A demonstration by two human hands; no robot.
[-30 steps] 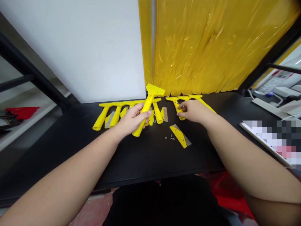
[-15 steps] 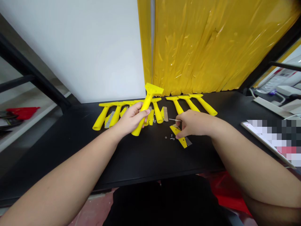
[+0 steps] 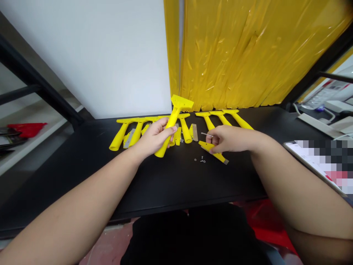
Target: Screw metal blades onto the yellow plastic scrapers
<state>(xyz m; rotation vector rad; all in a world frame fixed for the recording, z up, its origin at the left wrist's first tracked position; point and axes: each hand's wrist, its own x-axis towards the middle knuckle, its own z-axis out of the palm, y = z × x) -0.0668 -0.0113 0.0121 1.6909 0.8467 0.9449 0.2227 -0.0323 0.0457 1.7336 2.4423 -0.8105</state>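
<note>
My left hand (image 3: 157, 138) is wrapped round the shaft of a yellow scraper handle (image 3: 174, 115), its wide head tilted up and away from me. Between the thumb and fingers of my right hand (image 3: 230, 139) is a yellow blade cover plate (image 3: 204, 145), with a grey metal blade (image 3: 226, 162) showing at its lower end. A thin metal rod (image 3: 206, 135) also sticks out from the right fingers; its kind is unclear. Small screws and nuts (image 3: 202, 160) lie just left of the plate on the black table (image 3: 171, 184).
Several yellow scraper handles (image 3: 118, 138) lie in a row at the back left, with loose plates and blades (image 3: 195, 131) among them. More handles (image 3: 240, 120) lie at the back right. A partly blurred flat device (image 3: 300, 158) rests at the right edge.
My right hand has lifted the cover plate and blade slightly and turned them flatter. The left hand with the scraper handle has hardly moved.
</note>
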